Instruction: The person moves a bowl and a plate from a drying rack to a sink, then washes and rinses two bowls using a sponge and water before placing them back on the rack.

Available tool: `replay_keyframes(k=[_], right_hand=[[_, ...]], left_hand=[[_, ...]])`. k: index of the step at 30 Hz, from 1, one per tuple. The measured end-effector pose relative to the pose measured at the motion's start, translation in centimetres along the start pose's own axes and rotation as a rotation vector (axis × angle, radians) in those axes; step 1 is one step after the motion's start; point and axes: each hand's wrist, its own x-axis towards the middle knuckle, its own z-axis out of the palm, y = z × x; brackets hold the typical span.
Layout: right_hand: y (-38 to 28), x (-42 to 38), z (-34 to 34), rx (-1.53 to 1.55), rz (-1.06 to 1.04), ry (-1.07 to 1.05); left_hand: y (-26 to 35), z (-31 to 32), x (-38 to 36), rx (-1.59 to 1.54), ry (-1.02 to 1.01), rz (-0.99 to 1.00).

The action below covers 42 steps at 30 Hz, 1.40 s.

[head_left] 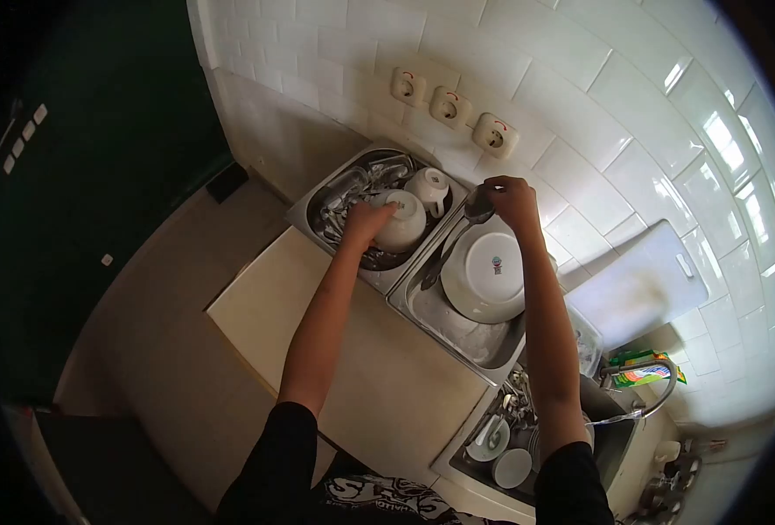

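Observation:
My left hand (pixel 366 224) grips an upside-down white bowl (pixel 401 224), its thumb on the base and its fingers down the side. The bowl sits in the left metal tray (pixel 298 213) among glasses and cutlery, with an overturned white cup (pixel 429 186) beside it. My right hand (pixel 512 199) is closed at the upper end of a long, dark metal spoon (pixel 479 206); exactly how the fingertips meet it is hard to see. The spoon slants down-left over the second metal tray (pixel 471 338), alongside large overturned white plates (pixel 484 271).
Water runs from a curved faucet (pixel 667 385) at the lower right, near a basin with dishes and cutlery. A white cutting board (pixel 639 284) leans on the tiled wall. Three sockets (pixel 450 106) are above the trays. A pale countertop (pixel 352 341) lies in front.

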Motion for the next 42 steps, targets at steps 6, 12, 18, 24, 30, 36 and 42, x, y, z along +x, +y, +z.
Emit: replay_keyframes(k=[6, 12, 18, 24, 30, 36, 42], right_hand=[[-1.0, -0.5, 0.7, 0.024, -0.029, -0.004], [-1.9, -0.9, 0.8, 0.056, -0.011, -0.016], [-3.7, -1.1, 0.1, 0.167, 0.005, 0.1], [-4.3, 0.2, 2.9, 0.423, 0.021, 0.25], [-5.5, -0.4, 4.8, 0.605, -0.05, 0.101], [-3.3, -4.1, 2.8, 0.826, 0.043, -0.027], [0.1, -9.2, -0.8, 0.847, 0.161, -0.056]], left_hand=[[1.3, -0.4, -1.8, 0.005, -0.002, 0.017], [-0.5, 0.1, -0.3, 0.189, 0.108, 0.154], [0.0, -0.4, -5.6, 0.293, 0.197, 0.498], [2.2, -2.7, -10.8, 0.075, -0.254, 0.348], [0.0, -6.1, -9.0, 0.167, 0.117, 0.533], [-3.2, -8.9, -5.2, 0.555, 0.36, 0.684], [-3.1, -8.8, -4.6, 0.713, 0.424, 0.688]])
